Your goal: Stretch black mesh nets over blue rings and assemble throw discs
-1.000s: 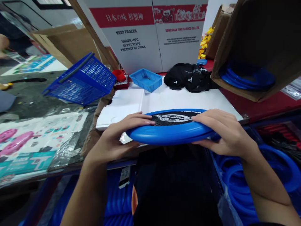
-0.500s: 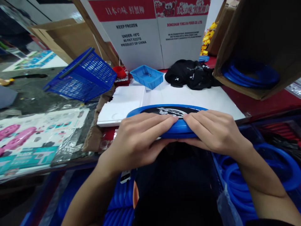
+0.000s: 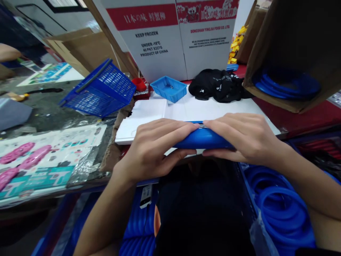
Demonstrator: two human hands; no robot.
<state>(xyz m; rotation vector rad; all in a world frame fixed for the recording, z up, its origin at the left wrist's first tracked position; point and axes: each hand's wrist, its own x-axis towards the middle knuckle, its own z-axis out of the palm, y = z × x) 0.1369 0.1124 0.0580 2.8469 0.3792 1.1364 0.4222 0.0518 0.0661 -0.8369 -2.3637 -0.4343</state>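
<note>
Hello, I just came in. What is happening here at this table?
A person grips a blue disc with both hands, the left hand and the right hand closed over its near rim, fingers on top and thumbs below. The disc is held above the edge of a white board. Behind it stand a small blue tray, a blue basket and a black cloth. Blue rings lie below on the right.

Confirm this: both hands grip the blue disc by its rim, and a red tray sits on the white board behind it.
Wrong on one count: the tray is blue, not red, as the head view shows. Both the left hand and the right hand do grip the blue disc, before the white board.
</note>
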